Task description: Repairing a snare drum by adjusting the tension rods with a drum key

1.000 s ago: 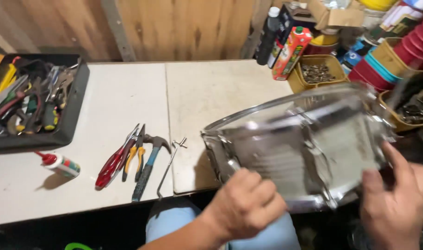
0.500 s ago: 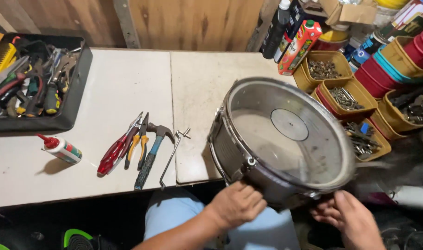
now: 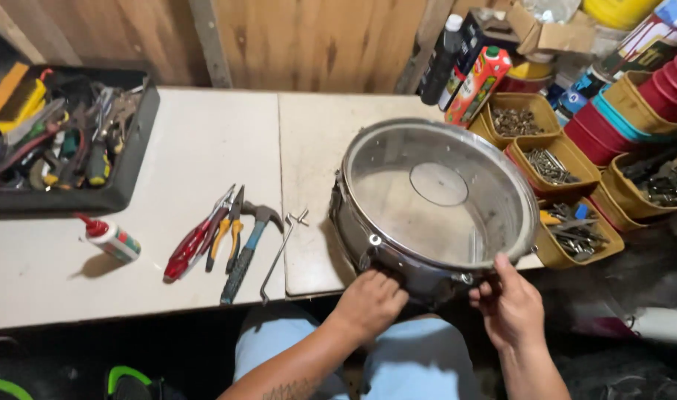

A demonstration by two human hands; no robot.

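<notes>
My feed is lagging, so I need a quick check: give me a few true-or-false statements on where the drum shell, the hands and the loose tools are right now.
1. Both hands hold the metal drum shell at its near edge. True: left hand, right hand.
2. The drum shell's open side faces up. True.
3. The hammer lies inside the black tool tray. False: it lies on the white table, beside the pliers.
4. The glue bottle stands upright. False: it lies on its side.
</notes>
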